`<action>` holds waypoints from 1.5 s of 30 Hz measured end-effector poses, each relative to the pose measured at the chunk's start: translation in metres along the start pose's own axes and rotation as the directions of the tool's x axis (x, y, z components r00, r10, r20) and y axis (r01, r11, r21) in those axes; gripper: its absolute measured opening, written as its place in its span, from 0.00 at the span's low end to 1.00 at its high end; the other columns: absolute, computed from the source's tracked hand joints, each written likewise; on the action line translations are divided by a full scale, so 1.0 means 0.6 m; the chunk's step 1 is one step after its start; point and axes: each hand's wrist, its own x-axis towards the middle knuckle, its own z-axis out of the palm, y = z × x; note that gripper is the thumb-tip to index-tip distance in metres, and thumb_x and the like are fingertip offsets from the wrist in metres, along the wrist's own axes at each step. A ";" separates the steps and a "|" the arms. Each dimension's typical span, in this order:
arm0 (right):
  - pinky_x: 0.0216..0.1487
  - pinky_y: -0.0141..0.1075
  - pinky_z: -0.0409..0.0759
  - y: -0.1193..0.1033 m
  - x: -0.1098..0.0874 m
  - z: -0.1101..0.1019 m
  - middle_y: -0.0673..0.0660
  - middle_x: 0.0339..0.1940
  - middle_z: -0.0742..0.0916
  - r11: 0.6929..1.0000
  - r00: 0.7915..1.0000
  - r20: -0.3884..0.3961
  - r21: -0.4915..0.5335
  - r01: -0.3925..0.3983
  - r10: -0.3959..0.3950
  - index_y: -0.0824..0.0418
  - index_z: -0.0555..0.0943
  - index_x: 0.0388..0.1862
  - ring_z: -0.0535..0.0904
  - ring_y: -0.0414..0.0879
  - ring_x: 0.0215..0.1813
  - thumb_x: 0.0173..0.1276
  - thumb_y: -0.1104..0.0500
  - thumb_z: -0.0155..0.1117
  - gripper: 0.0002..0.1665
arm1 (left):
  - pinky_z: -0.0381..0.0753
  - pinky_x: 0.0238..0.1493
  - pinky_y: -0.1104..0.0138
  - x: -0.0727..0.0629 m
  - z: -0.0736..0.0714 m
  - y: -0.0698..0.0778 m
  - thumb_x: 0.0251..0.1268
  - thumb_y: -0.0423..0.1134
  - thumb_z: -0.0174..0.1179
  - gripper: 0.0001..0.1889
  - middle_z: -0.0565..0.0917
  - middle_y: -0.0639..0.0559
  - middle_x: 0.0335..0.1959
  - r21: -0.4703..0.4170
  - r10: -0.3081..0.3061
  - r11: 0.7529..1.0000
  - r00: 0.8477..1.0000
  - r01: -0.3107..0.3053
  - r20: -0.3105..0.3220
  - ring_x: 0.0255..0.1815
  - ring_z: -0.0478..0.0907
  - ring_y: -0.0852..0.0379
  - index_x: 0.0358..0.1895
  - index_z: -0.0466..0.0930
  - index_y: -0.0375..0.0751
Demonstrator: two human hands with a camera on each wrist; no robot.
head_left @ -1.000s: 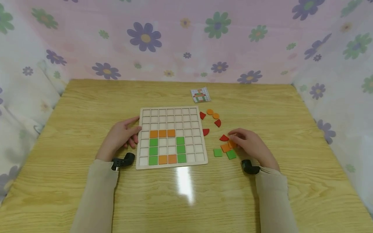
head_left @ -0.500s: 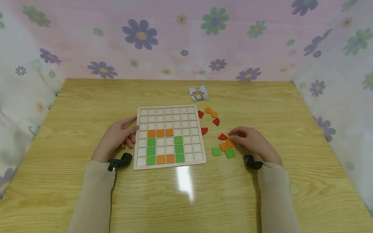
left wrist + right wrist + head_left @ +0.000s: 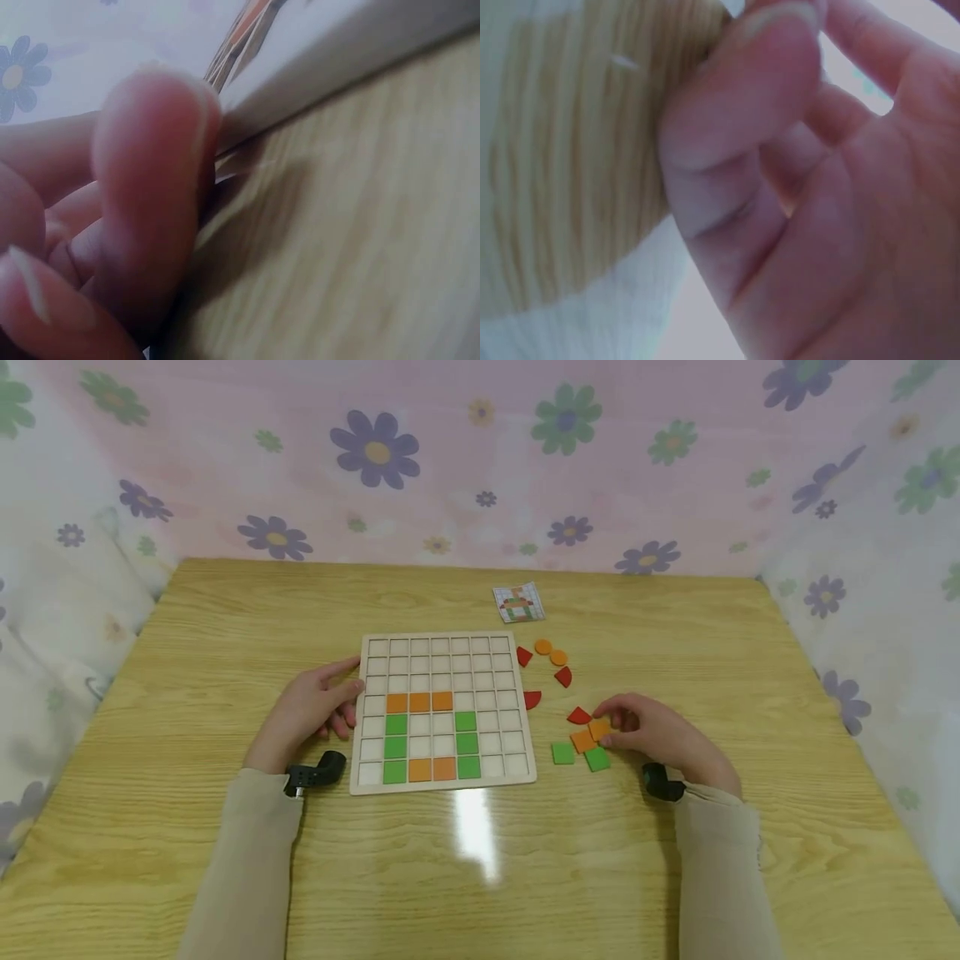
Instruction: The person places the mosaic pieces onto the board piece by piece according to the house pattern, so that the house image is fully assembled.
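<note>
In the head view, a square wooden grid board (image 3: 442, 789) lies on the table, with orange and green square tiles in some cells. My left hand (image 3: 306, 710) rests at its left edge, thumb and index finger extended against the frame. The left wrist view shows a fingertip (image 3: 154, 142) close to the board's side wall (image 3: 315, 79). To the right of the board, my right hand (image 3: 651, 731) has thumb and index finger at opposite edges of an orange square tile (image 3: 599, 730), pinching it. In the right wrist view the curled fingers (image 3: 742, 97) hide the tile.
Another orange tile (image 3: 582, 742), two green tiles (image 3: 563, 753) and a red quarter-circle (image 3: 579, 716) lie close by. More red pieces (image 3: 563, 677) and two orange discs (image 3: 543, 647) sit beside the board. Behind it lies a pattern card (image 3: 519, 602).
My right thumb and index finger have spread from over the orange tile to its two edges, leaving more of it visible. My left hand stays at the board.
</note>
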 end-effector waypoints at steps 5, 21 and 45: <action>0.35 0.38 0.69 0.002 0.001 0.003 0.54 0.33 0.75 1.000 1.000 -0.018 0.007 -0.022 0.022 0.51 0.75 0.43 0.69 0.48 0.35 0.56 0.48 0.65 0.17 | 0.71 0.15 0.63 0.001 0.000 0.001 0.61 0.57 0.50 0.30 0.79 0.42 0.22 0.010 0.013 1.000 1.000 -0.013 0.003 0.19 0.78 0.46 0.67 0.54 0.65; 0.42 0.41 0.70 -0.009 0.003 0.000 0.51 0.39 0.78 1.000 0.999 -0.038 0.011 0.004 -0.004 0.48 0.73 0.49 0.72 0.46 0.41 0.59 0.44 0.60 0.20 | 0.71 0.15 0.63 -0.004 0.000 0.000 0.61 0.57 0.51 0.30 0.79 0.42 0.22 0.002 0.010 1.000 1.000 -0.010 0.006 0.19 0.78 0.46 0.67 0.54 0.65; 0.32 0.37 0.74 -0.124 0.051 0.074 0.54 0.24 0.79 0.978 0.993 -0.011 0.173 0.120 -0.120 0.51 0.76 0.50 0.76 0.47 0.26 0.62 0.49 0.59 0.17 | 0.70 0.13 0.63 0.000 0.000 -0.006 0.61 0.54 0.53 0.31 0.80 0.41 0.22 0.007 0.059 0.998 0.998 -0.059 0.014 0.18 0.78 0.46 0.68 0.53 0.62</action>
